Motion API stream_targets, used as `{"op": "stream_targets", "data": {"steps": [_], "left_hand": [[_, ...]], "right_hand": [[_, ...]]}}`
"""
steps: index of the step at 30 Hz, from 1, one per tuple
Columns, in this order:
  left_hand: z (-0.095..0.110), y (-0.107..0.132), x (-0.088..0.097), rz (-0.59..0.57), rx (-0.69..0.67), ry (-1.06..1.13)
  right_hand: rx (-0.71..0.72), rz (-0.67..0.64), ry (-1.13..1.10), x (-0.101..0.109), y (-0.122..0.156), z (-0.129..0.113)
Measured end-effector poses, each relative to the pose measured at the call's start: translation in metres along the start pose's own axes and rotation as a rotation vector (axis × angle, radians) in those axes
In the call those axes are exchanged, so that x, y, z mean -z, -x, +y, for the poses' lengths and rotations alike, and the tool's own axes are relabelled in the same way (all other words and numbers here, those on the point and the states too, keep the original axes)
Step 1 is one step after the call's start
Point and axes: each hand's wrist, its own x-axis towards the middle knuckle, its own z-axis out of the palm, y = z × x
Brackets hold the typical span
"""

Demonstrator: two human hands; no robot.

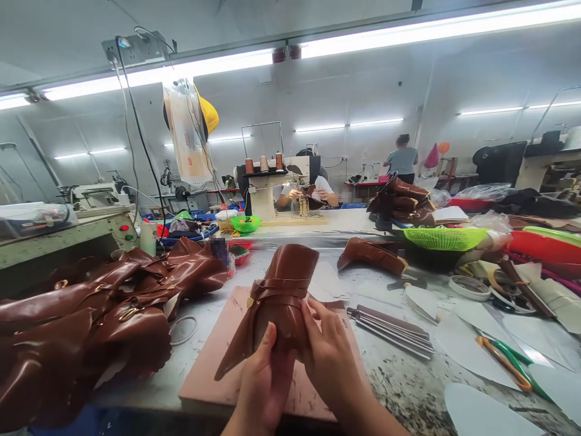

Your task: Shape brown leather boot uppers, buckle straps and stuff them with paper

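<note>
A shiny brown leather boot upper (290, 266), with straps across it and a small gold-coloured fitting at its left side, is held between both my hands above a pink board (204, 369). My left hand (267, 381) grips it from below, thumb pressed on the front. On its right side, my right hand (331, 345) has the fingers closed against the leather; the fingertips are partly hidden. To the left lies a heap of similar brown uppers (131, 333), some with gold buckles. Another brown upper (370, 254) rests on the table behind the board.
Stacked dark strips (393, 330) lie to the right, near tape rolls (469, 287), white pattern pieces (476, 342) and green-and-orange-handled tools (511, 363). A green basket (445, 237) stands behind. Across the table, a co-worker's hands (324, 195) work at a sewing machine (267, 197).
</note>
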Motion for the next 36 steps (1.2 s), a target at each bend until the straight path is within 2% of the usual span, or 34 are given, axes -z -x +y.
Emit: {"op": "stream_targets", "data": {"steps": [3,6,9,12,15,20,23,26,29,31,36], "left_hand": [[-0.006,0.001,0.003,-0.036,-0.032,-0.028],[-0.011,0.005,0.007,-0.132,0.013,-0.011],[-0.014,0.005,0.01,-0.391,0.098,0.055],[-0.015,0.002,0.013,-0.665,0.118,0.11],[-0.016,0.0,0.016,-0.759,0.115,0.124],[-0.019,0.002,0.017,-0.757,0.099,0.137],[-0.019,0.002,0.016,-0.705,0.115,0.125],[-0.019,0.003,0.018,-0.623,0.143,0.112],[-0.019,0.004,0.02,-0.498,0.235,0.053],[-0.019,0.007,0.02,-0.448,0.274,0.03],[-0.016,0.013,0.014,-0.499,0.298,0.06]], "right_hand": [[0.03,0.054,-0.111,0.009,-0.006,-0.001],[0.09,0.1,-0.176,0.012,-0.006,0.0],[0.109,0.129,-0.216,0.01,-0.004,0.0],[0.072,0.148,-0.272,0.005,0.0,-0.001],[0.006,0.173,-0.332,0.002,0.005,-0.003],[-0.112,0.241,-0.445,0.0,0.009,-0.005],[-0.136,0.278,-0.392,0.001,0.008,-0.001],[-0.045,0.289,-0.292,0.005,0.007,0.004],[0.093,0.314,-0.198,0.011,0.005,0.006],[0.134,0.343,-0.157,0.016,0.002,0.005],[0.198,0.329,-0.151,0.02,0.0,0.001]]}}
